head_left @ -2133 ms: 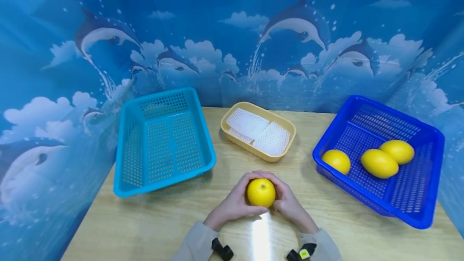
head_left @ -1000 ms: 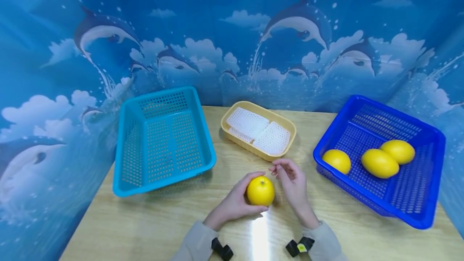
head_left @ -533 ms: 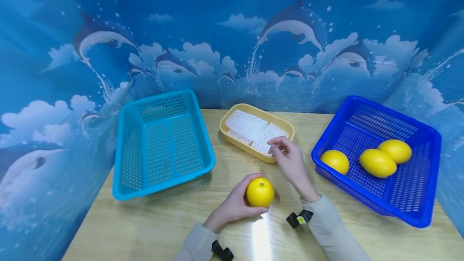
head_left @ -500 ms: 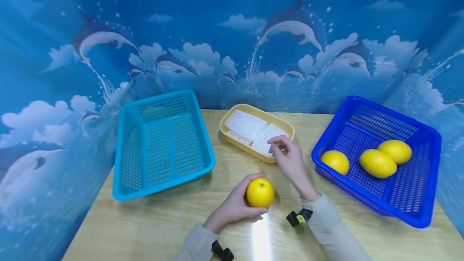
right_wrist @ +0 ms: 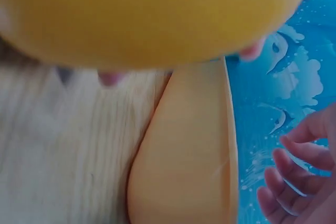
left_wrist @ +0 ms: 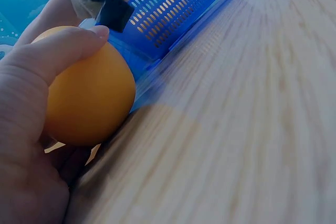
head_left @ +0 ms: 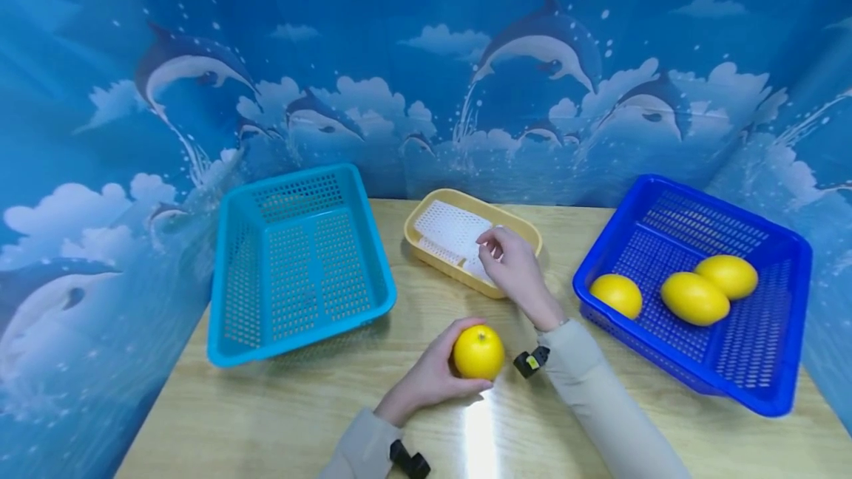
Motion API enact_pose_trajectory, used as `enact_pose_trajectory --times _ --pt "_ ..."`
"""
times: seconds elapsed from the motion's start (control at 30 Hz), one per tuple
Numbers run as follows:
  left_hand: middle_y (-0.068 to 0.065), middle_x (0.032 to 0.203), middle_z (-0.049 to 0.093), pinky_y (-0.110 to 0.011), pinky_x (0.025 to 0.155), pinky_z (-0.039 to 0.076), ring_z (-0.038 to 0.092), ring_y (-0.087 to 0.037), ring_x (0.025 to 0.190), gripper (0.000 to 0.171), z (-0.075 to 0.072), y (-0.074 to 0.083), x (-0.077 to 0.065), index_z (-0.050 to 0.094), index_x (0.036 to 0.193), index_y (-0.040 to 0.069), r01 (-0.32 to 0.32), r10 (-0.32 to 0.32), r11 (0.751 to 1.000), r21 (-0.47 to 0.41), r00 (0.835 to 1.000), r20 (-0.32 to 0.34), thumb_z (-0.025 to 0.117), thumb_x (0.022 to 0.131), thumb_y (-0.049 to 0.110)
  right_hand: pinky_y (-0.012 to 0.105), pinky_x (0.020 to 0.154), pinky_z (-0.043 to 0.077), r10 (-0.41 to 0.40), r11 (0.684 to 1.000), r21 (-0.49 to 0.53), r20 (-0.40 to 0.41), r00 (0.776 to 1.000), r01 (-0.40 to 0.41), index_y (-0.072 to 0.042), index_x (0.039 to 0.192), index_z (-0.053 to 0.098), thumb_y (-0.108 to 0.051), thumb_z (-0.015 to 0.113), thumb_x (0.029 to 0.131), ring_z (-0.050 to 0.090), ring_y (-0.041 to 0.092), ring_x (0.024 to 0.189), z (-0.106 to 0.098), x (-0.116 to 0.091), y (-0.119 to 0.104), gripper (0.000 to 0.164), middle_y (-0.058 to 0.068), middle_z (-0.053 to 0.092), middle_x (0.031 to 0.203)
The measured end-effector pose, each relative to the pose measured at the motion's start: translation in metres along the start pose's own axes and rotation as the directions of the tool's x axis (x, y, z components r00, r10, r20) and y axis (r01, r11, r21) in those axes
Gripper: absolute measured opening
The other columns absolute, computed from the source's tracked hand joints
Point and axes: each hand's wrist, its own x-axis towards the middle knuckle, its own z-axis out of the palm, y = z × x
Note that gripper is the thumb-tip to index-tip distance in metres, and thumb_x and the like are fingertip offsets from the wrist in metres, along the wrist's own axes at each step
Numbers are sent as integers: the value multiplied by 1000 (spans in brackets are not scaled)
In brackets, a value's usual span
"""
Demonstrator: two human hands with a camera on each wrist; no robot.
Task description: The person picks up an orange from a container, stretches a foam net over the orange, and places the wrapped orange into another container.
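Note:
My left hand grips a round yellow fruit from its left side, thumb and fingers curved about it, at the middle of the table. The left wrist view shows the thumb lying over the fruit. Beyond it, my right hand hovers over the right part of a small yellow tray. White foam fruit nets lie in this tray, partly hidden by that hand. In the right wrist view the right hand's fingers are loosely bent with nothing between them, above the tray's side.
A deep blue basket on the right holds 3 yellow fruits. On the left stands a turquoise basket with nothing in it. A blue dolphin-print curtain hangs behind the wooden table.
My right hand has let go of the fruit and moved forward, first to the tray's near edge, then over the foam nets. The left hand keeps holding the fruit in place.

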Motion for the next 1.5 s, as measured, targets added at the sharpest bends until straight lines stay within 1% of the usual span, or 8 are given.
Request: enact_pose_trajectory --times 0.2,0.33,0.57,0.77,0.97,1.1,1.33,1.5 --pt "7 141 50 -45 107 39 53 -14 123 88 -1 0 1 40 148 20 12 -12 1000 10 1000 2 87 75 25 41 73 48 -67 983 -161 104 992 84 -4 100 70 -3 60 84 55 28 88 3 13 2 18 9 62 97" --pt "6 141 51 -45 107 39 52 -14 123 87 -1 0 1 40 148 19 9 -9 1000 16 1000 3 87 75 25 46 76 48 -102 960 -237 200 975 150 -5 101 71 6 57 77 56 31 100 7 20 5 30 11 63 105" --pt "7 140 51 -45 108 39 52 -14 124 87 0 -1 1 40 148 20 8 -8 1000 13 1000 6 87 76 26 65 103 33 -4 951 -286 360 933 114 -7 111 72 13 55 71 47 35 125 11 24 11 48 12 61 125" --pt "7 142 50 -46 108 38 51 -14 125 87 0 1 1 39 149 22 33 -33 999 16 999 10 87 76 26 54 95 38 8 944 -310 357 934 111 -8 115 70 10 64 70 46 34 117 13 25 16 48 12 59 122" --pt "7 142 49 -46 108 38 51 -14 125 87 0 0 0 39 148 22 33 -33 999 14 999 8 87 76 27 49 91 36 68 942 -331 362 930 60 -9 101 70 10 65 68 42 31 109 11 24 15 39 11 53 115" --pt "7 142 49 -46 108 38 51 -15 125 87 0 -1 0 39 148 22 24 -24 1000 11 1000 5 87 76 27 50 88 37 60 929 -360 360 931 80 -11 96 69 10 66 68 44 31 107 11 23 16 35 9 55 111" --pt "7 143 49 -47 109 37 51 -14 126 87 0 0 0 40 148 22 24 -24 999 22 1000 1 87 75 27 49 86 38 43 924 -369 356 934 98 -10 110 68 8 65 69 50 31 102 11 22 17 45 9 61 101" --pt "7 143 49 -48 109 37 51 -14 126 88 0 1 0 39 149 23 33 -33 999 21 999 4 87 75 28 52 90 37 93 910 -408 373 923 73 -9 117 69 4 68 72 49 34 107 10 21 18 47 13 62 108"
